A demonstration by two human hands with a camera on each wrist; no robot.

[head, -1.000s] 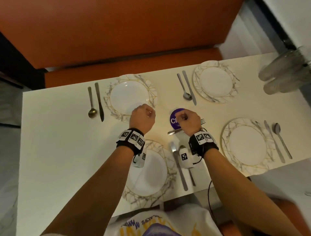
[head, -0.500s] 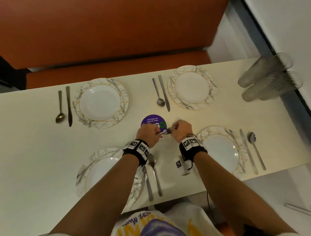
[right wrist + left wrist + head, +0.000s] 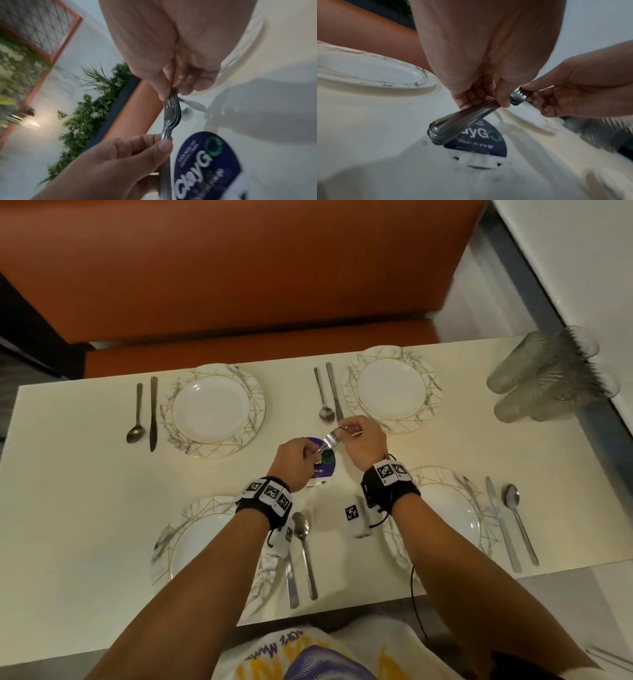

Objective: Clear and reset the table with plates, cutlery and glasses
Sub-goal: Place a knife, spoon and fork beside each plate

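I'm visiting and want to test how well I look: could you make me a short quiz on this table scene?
1. True or false: the left hand and the right hand both hold the stacked forks.
2. How many plates are on the table? A) two B) three C) four
3. Fill in: the glasses stand at the table's far ____ corner.

Key: 1 true, the left hand grips the handles and the right pinches the tines. 2 C. 3 right.
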